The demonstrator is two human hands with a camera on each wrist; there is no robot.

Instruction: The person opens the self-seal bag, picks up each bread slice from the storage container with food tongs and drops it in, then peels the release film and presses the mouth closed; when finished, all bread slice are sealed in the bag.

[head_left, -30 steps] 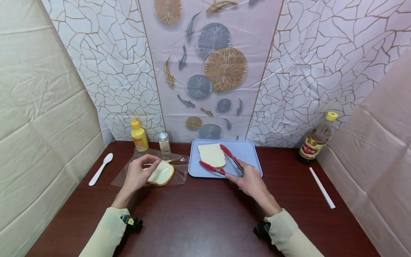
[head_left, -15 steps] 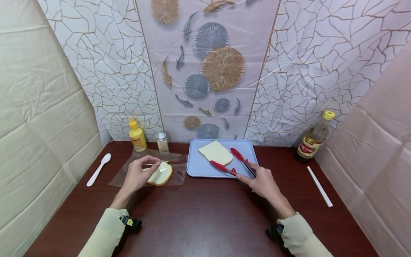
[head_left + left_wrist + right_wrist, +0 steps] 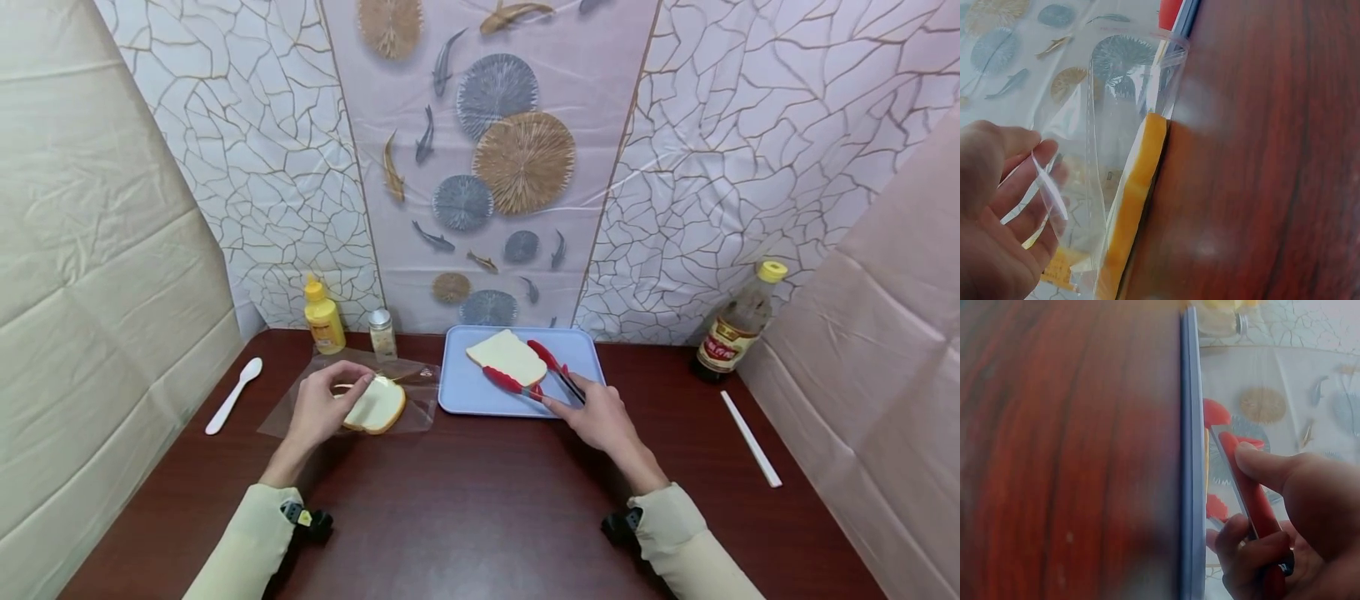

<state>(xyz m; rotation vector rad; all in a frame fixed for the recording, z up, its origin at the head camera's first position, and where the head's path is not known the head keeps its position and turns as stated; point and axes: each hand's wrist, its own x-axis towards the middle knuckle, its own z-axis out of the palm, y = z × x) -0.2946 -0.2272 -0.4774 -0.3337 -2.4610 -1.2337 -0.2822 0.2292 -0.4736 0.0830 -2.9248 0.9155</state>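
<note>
My left hand [image 3: 322,406] pinches the edge of a clear plastic bag [image 3: 422,410] between thumb and fingertips. Inside the bag lies a bread slice [image 3: 377,406] with an orange-brown crust; its crust edge [image 3: 1138,190] shows in the left wrist view. In my right hand [image 3: 602,417] is a pair of tongs with red tips [image 3: 504,380], its arms spread. A second bread slice [image 3: 507,357] lies turned at an angle on the blue tray [image 3: 461,402]. The tong tips straddle its near right corner. The right wrist view shows thumb and fingers around the tongs' red handle [image 3: 1250,490].
Behind the bag stand a yellow squeeze bottle [image 3: 324,318] and a shaker jar [image 3: 383,335]. A white spoon [image 3: 234,396] lies at far left. To the right are a dark sauce bottle [image 3: 735,325] and white chopsticks [image 3: 752,439]. Patterned cloth walls enclose the table [image 3: 480,517].
The bread slice on the tray has turned and shifted slightly right. My right hand drew the tongs rightward off it, then brought them back left around its corner. The left hand stays put.
</note>
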